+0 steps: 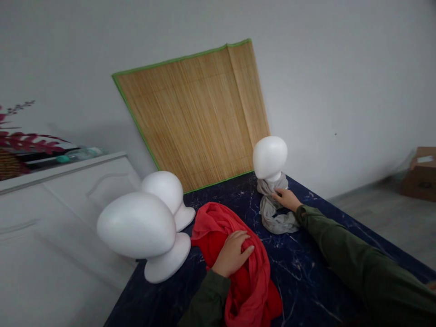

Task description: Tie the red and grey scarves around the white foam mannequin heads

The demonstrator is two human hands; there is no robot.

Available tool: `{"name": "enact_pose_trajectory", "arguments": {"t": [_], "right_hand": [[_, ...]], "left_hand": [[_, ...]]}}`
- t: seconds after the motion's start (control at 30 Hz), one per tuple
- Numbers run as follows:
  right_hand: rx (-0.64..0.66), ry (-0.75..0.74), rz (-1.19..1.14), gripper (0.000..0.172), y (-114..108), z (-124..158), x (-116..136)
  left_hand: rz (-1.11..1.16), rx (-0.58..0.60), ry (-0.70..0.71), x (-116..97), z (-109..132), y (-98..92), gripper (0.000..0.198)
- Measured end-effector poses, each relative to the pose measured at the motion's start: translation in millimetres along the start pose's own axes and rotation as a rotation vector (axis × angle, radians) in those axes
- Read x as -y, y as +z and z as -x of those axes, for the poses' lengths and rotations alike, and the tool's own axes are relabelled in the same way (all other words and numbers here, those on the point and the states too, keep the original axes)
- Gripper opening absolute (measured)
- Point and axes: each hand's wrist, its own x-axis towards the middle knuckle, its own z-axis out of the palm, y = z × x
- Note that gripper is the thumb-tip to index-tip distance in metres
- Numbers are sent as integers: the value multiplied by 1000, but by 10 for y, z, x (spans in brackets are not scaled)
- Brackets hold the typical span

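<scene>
"Items at the fingers?"

"Left hand [233,254]: laid over the red scarf [261,268], fingers side by side, thumb apart; any grip beneath, cannot tell. Right hand [288,200]: thumb and forefinger pinching a fold of the grey scarf [277,224], whose loose loop lies just nearer than the fingertips."

"Surroundings?"

"One white mannequin head [270,156], directly beyond the right fingertips, grey cloth at its neck. Two more left of the left fingers: a near head [136,225] and a far head [161,186], the closest obstacles on that side. Bamboo mat [197,118], green-edged, against the wall [340,68] beyond both hands. White cabinet [78,227], far left of the fingers, bearing a red-leaved plant [30,143]. Cardboard box [418,181], well right of the right fingers."

"Obscured?"

"Far head, partly behind the near one. Neck's rear, hidden: full wrap of grey cloth cannot be told. Red scarf, cut by the lower frame; plant and box, cut at the sides. Cabinet-top articles by the plant, blurred."

"Edges, room?"

"Dark blue table [289,268]: bare strip between the hands; right edge just past the right fingers, sloping nearer under the sleeve [350,254]; left edge beyond the near head's base."
</scene>
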Motion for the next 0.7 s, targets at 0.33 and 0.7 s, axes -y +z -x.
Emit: {"name": "enact_pose_trajectory", "arguments": {"t": [0.33,0.7], "right_hand": [[-297,472,-47,64,131,-221,66],[-309,558,-19,97,269,-454,-43]], "left_hand": [[11,10,2,-17,-10,-5,35],[-2,33,-9,-25,26,-4,38]]}}
